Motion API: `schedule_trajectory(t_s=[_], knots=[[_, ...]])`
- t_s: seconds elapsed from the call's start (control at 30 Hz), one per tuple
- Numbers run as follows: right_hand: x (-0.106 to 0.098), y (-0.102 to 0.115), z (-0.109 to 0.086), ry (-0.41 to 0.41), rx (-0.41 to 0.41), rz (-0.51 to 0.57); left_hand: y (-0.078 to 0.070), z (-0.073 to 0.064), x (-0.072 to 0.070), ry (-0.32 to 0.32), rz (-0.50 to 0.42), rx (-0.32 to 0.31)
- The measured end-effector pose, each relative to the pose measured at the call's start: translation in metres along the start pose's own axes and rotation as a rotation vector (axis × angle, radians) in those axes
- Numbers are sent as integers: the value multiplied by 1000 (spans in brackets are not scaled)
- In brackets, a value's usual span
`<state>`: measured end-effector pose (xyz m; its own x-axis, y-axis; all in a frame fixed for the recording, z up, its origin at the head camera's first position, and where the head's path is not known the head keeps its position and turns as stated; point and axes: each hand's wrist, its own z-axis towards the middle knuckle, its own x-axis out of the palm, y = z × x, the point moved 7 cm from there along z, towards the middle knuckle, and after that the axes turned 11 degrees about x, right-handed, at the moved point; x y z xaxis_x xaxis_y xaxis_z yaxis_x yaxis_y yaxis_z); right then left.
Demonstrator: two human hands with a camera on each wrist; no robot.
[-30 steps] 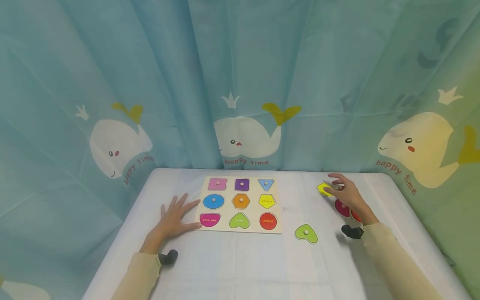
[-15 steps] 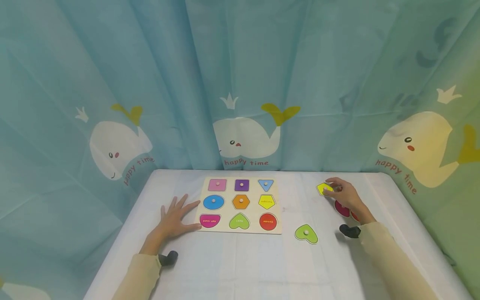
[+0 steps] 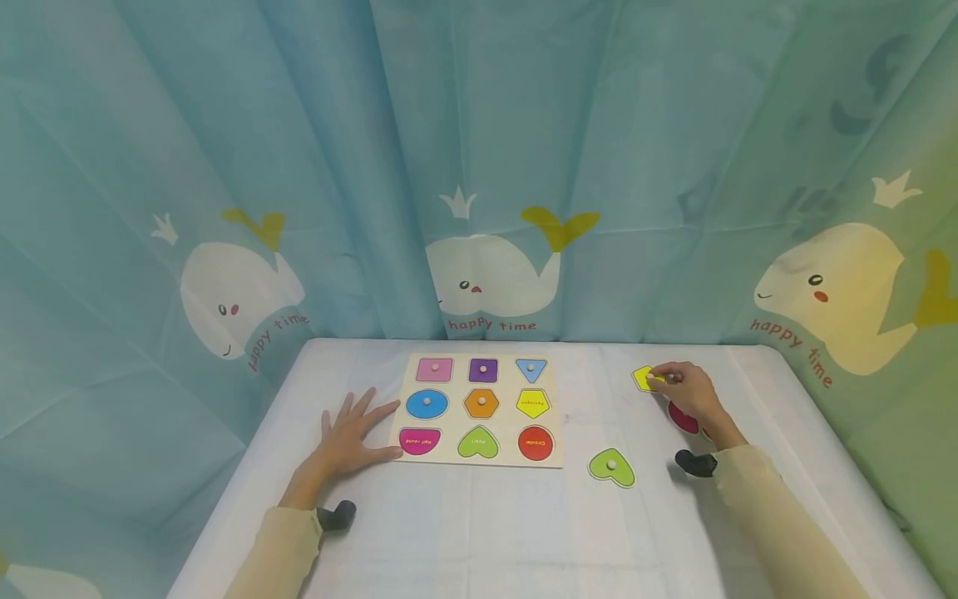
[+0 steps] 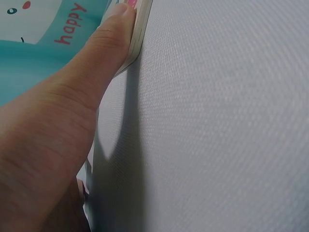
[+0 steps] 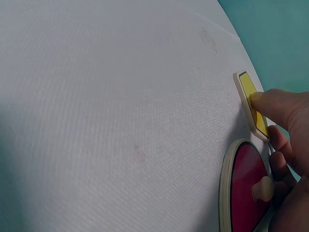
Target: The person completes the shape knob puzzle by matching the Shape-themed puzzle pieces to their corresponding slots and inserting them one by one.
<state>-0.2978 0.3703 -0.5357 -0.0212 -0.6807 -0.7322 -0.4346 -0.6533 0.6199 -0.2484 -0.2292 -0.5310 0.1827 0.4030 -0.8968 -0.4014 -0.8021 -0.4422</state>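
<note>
My left hand (image 3: 346, 441) lies with spread fingers at the left edge of the shape puzzle board (image 3: 506, 421). In the left wrist view its thumb (image 4: 108, 41) rests on the board's corner. My right hand (image 3: 694, 394) pinches the yellow pentagon puzzle piece (image 3: 641, 376), right of the board. The right wrist view shows the thumb on the face of the yellow piece (image 5: 247, 87), with the other fingers curled behind; the knob is hidden there. Just below that hand lies the magenta half-round piece (image 5: 244, 188) with its knob, partly covered by the wrist in the head view.
A green heart piece (image 3: 611, 467) lies right of the board. The board has knobbed pieces in its upper row and two middle places; the pentagon, half-round, heart and circle places show printed words. A whale-print curtain (image 3: 494, 274) hangs behind the white table (image 3: 479, 532).
My right hand's fingers have closed in on the yellow pentagon, which has barely moved. The left hand stays at the board's edge.
</note>
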Motion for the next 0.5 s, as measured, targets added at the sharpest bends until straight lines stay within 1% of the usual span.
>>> schedule_trajectory(t_s=[0.17, 0.33, 0.5], knots=[[0, -1, 0, 2, 17, 19, 0, 0, 0, -8, 4, 3], [0, -1, 0, 2, 16, 32, 0, 0, 0, -4, -7, -3], [0, -1, 0, -6, 18, 36, 1, 0, 1, 0, 3, -8]])
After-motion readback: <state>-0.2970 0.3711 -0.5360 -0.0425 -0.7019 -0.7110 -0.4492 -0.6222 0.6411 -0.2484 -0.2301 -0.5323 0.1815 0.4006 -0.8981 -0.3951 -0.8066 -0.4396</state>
